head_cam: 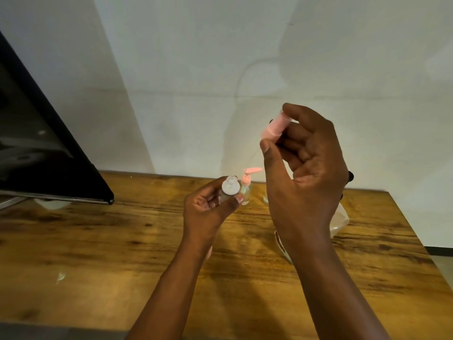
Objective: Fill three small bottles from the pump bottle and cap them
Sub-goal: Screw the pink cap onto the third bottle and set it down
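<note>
The table is wood with a dark, streaky grain, set against a pale wall; a pump bottle (clear body, pink pump) stands upright near its far edge; a clear bag lies toward the right side, mostly hidden behind an arm; at the far left a black monitor leans over the table.

Beneath the fingers, a wooden table of warm brown, streaked with darker grain and catching a small glint of light. Beyond the fingertips, a pale plain wall (soft shadows cast across it). Far left of the fingers, a slanting black monitor.
</note>
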